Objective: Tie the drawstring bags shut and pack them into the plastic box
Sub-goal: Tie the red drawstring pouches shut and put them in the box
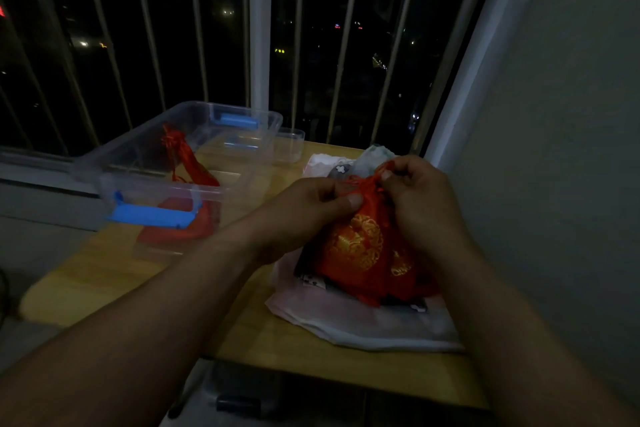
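Clear plastic box (pixel 104 170) sits at 10 o'clock from the hands on the wooden bench (pixel 104 274), lid off, blue latch (pixel 152 215) on its near end. One red packed bag (pixel 194 166) leans inside, neck gathered; more red cloth shows low through the near wall, cannot tell if it's a second bag. Left hand (pixel 311 208) is at centre, fingers (pixel 353 199) curled tight, thumb pressed on the puckered neck of the red-and-gold drawstring bag (pixel 356 250). The bag hangs toward 6 o'clock from that grip, its lower end on a pile of pale cloth bags (pixel 363 322). Right hand (pixel 419 204) is at 3 o'clock of the neck, fingers narrow, pinching the red cord (pixel 384 168) just above the opening. Step, as I judge it: tying, mid-cinch or mid-knot; the knot itself is hidden between the hands, cannot tell if it's done. Next move likely needs the cord pulled away from the neck while the left pinch keeps the gather closed, then a carry toward 10 o'clock into the box. Several bags in the pile look untied, so the task seems early on.
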